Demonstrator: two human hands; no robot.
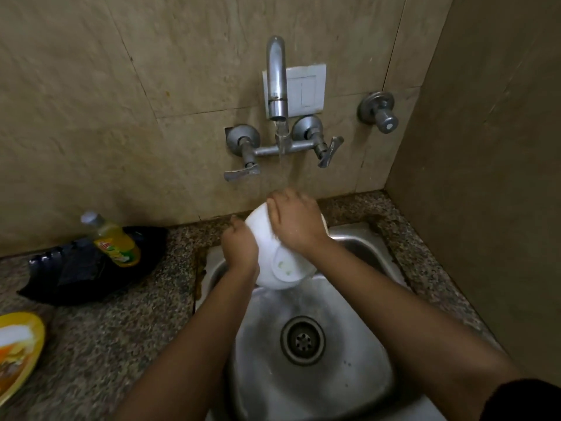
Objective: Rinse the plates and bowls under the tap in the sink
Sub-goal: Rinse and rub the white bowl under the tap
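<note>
The speckled counter [100,338] carries a black tray [91,278] and what looks like a yellow plate [18,354].

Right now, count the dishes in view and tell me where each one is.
2. A white bowl held by both hands over the sink, and a yellow plate on the counter at far left, partly cut off by the frame.

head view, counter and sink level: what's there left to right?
Yellow plate → black tray → soap bottle → left hand → white bowl → right hand.
</note>
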